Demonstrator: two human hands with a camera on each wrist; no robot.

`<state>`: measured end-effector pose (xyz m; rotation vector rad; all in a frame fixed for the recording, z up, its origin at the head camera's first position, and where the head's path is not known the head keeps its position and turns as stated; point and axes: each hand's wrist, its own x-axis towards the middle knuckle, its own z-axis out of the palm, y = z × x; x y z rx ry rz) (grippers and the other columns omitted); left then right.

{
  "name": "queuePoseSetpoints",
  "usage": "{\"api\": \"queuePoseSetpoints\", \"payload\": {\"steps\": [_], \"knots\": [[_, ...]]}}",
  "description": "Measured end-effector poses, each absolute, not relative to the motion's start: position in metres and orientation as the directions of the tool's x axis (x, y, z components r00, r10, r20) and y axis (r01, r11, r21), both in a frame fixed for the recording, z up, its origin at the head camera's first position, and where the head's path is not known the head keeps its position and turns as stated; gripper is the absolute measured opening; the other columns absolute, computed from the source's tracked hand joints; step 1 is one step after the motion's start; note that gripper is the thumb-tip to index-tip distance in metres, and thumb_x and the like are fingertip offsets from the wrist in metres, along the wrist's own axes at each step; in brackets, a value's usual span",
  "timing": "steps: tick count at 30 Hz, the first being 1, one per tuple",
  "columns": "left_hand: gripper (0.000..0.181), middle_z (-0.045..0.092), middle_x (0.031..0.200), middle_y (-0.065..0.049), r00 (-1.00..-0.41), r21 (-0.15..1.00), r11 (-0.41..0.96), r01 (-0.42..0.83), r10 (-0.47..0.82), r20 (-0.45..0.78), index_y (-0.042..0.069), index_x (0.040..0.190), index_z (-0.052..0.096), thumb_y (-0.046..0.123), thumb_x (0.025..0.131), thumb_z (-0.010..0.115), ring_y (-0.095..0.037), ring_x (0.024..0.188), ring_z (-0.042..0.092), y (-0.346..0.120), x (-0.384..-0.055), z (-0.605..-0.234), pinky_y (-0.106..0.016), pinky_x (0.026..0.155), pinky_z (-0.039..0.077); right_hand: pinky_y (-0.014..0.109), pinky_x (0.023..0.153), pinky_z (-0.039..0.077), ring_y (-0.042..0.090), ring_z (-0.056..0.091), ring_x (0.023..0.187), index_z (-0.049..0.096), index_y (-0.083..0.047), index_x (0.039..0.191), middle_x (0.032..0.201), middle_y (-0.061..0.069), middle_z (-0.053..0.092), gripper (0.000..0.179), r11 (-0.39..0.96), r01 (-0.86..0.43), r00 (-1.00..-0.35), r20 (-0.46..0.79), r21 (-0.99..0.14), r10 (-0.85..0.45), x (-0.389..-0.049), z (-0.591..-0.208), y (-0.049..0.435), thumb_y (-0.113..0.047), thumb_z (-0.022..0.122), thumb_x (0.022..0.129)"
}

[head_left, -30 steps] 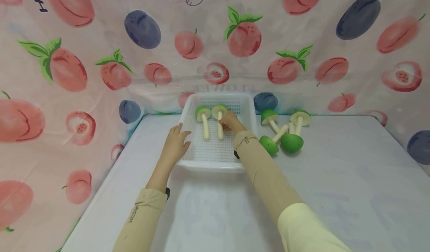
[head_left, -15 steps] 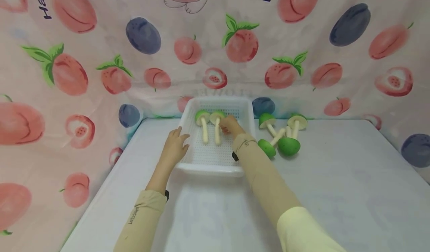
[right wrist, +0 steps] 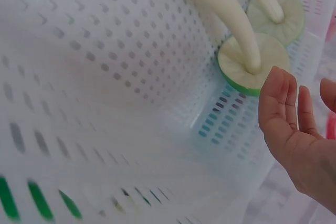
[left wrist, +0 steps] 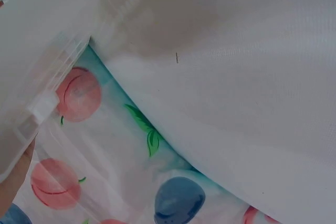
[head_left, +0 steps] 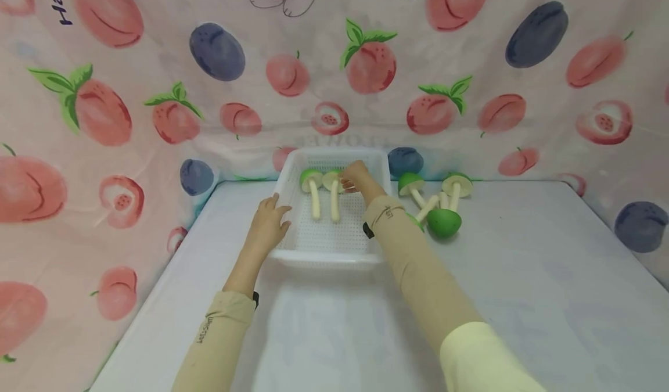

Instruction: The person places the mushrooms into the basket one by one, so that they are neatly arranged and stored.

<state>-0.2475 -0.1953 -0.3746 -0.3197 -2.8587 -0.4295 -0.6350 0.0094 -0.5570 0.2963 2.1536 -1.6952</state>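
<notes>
A white plastic basket holds two toy mushrooms with green caps and cream stems. The left mushroom and the right mushroom lie side by side, caps toward the back. My left hand rests at the basket's left rim with fingers spread; the left wrist view shows only part of the hand beside the rim. Inside the basket, my right hand hovers by the right mushroom's cap. In the right wrist view, its loosely bent fingers hold nothing and stand right beside the cap.
Several more mushrooms lie on the white table just right of the basket, among them one with its green cap toward me and one farther back. A fruit-print cloth hangs behind the table.
My right hand has let go of the right mushroom's stem and moved up toward its cap and the basket's back. The left hand stays at the rim. The view has shifted slightly.
</notes>
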Motion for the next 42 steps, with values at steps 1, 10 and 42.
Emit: {"api": "queuePoseSetpoints", "payload": {"steps": [1, 10, 42], "knots": [[0.035, 0.038, 0.141, -0.032, -0.949, 0.262, 0.933, 0.246, 0.178, 0.259, -0.001, 0.118, 0.063, 0.008, 0.085, 0.067, -0.047, 0.129, 0.039, -0.195, -0.248, -0.374, -0.055, 0.107, 0.037, 0.044, 0.06, 0.058, 0.029, 0.068, 0.073, 0.047, -0.011, 0.128, 0.089, 0.015, 0.069, 0.061, 0.241, 0.394, -0.904, -0.421, -0.887, -0.075, -0.643, -0.559, 0.011, -0.013, 0.077, 0.075], [0.035, 0.038, 0.142, -0.032, -0.948, 0.255, 0.933, 0.254, 0.188, 0.256, -0.002, 0.117, 0.063, 0.008, 0.084, 0.068, -0.047, 0.13, 0.038, -0.195, -0.251, -0.374, -0.055, 0.107, 0.036, 0.041, 0.077, 0.057, 0.029, 0.065, 0.088, 0.055, -0.006, 0.123, 0.111, 0.019, 0.064, 0.043, 0.288, 0.303, -0.929, -0.349, -0.908, -0.121, -0.486, -0.415, 0.029, -0.017, 0.069, 0.085], [0.034, 0.035, 0.142, -0.034, -0.951, 0.281, 0.925, 0.255, 0.187, 0.246, -0.005, 0.118, 0.061, 0.006, 0.086, 0.065, -0.049, 0.13, 0.035, -0.196, -0.251, -0.375, -0.058, 0.107, 0.034, 0.041, 0.095, 0.05, 0.022, 0.057, 0.091, 0.049, 0.002, 0.128, 0.113, 0.018, 0.056, 0.036, 0.373, 0.13, -0.943, -0.231, -0.919, -0.241, -0.334, -0.285, 0.072, -0.017, 0.049, 0.097]]}}
